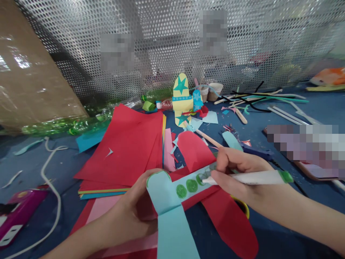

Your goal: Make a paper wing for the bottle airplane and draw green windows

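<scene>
My left hand [134,210] grips a paper plane [172,201] made of light-blue and red paper, fingers curled around its light-blue tail. My right hand [237,172] is closed on a white marker with a green end [253,177]. The marker's tip touches the light-blue strip beside two filled green dots [186,188]. Red wings [229,223] stick out above and below the strip.
A stack of red and coloured paper sheets [126,147] lies left of the plane. A finished yellow paper plane with teal stars [182,99] stands behind. Green plastic bottles [81,124], sticks and pipe cleaners [258,100], a pink device [16,212], perforated metal screen [172,43] at the back.
</scene>
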The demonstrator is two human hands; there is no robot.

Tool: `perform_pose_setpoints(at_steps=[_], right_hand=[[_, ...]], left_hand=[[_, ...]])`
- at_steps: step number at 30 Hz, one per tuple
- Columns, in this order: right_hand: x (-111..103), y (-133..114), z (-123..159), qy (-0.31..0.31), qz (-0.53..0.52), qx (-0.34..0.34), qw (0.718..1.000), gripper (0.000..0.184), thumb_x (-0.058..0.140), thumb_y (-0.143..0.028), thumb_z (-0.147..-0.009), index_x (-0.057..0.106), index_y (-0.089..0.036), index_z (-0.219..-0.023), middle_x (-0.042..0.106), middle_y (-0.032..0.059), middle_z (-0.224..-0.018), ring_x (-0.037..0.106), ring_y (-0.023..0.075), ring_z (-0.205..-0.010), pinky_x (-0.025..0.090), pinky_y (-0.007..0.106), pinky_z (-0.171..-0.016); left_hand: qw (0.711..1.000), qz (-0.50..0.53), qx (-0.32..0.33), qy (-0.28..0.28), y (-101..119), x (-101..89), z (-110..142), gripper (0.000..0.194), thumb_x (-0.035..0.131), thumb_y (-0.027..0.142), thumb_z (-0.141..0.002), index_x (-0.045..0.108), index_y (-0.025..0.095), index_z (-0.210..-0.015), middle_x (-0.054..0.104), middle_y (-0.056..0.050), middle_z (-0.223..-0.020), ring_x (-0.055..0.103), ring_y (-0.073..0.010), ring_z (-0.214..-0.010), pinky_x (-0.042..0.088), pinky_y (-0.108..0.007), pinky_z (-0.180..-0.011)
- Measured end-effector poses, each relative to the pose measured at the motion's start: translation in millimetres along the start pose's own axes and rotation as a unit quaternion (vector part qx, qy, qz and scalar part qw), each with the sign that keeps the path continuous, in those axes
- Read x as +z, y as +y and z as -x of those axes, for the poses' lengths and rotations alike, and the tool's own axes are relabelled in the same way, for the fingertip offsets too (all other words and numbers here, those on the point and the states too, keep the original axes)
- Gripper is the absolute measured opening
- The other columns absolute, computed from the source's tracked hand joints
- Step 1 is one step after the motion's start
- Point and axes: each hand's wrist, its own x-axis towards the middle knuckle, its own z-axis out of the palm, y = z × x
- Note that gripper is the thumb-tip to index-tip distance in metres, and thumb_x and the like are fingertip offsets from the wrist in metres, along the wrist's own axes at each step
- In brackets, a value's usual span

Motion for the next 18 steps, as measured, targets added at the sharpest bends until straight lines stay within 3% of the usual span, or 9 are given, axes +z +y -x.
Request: perform_pose_setpoints(at_steps=[6,15,18], right_hand=[[-1.5,1.1,4.6,0.002,0.006,0.004,1.000,0.023,0.055,-0.019,-0.084,0.041,-0.025,-0.066,0.039,-0.0094,-0.057,0.031,0.0100,-0.050,0.025,0.024,-0.044],[-1.3,-3.8,2.0,-0.002,0.002,0.005,1.000,0.024,0.054,-0.018,-0.084,0.041,-0.024,-0.065,0.038,-0.0091,-0.056,0.031,0.0097,-0.049,0.025,0.024,-0.044],[-1.2,-4.0,1.4,0.003,0.008,0.006,1.000,0.023,0.055,-0.018,-0.083,0.042,-0.024,-0.066,0.039,-0.0088,-0.056,0.032,0.0097,-0.049,0.025,0.024,-0.043]], left_hand=[[0.999,-0.015,0.018,-0.037,-5.5,-4.7,-0.2,0.087,0.083,0.019,-0.071,0.041,0.040,-0.144,0.053,-0.007,-0.146,0.065,-0.0319,-0.119,0.057,-0.039,-0.098],[1.000,-0.011,0.001,-0.022,-3.0,-2.8,1.3,0.088,0.085,0.020,-0.071,0.040,0.046,-0.142,0.048,-0.004,-0.149,0.067,-0.0302,-0.113,0.058,-0.039,-0.097],[0.999,-0.024,0.011,-0.023,-3.0,-3.6,0.5,0.087,0.085,0.020,-0.069,0.044,0.042,-0.142,0.050,-0.006,-0.148,0.065,-0.0331,-0.117,0.058,-0.040,-0.097]])
